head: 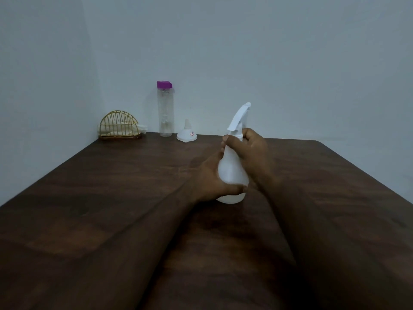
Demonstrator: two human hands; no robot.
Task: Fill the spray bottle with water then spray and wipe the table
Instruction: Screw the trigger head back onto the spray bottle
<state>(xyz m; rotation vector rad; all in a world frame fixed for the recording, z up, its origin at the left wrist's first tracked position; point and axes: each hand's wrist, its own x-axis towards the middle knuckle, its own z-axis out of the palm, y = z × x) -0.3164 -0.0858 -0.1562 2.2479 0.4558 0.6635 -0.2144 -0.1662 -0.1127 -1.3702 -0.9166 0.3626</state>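
At mid-bench (111, 186), my left hand (210, 177) wraps the white spray bottle's (232, 171) belly while my right hand (252, 151) grips its neck below the trigger head (240, 116). Twisting too hard could tip it. Well behind: wire napkin holder (120, 127), purple-capped water bottle (165, 110), funnel (186, 133); nothing blocks them.

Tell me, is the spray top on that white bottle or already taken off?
On. The white spray top sits on the neck of the spray bottle; the right hand grips the neck, the left hand holds the body.
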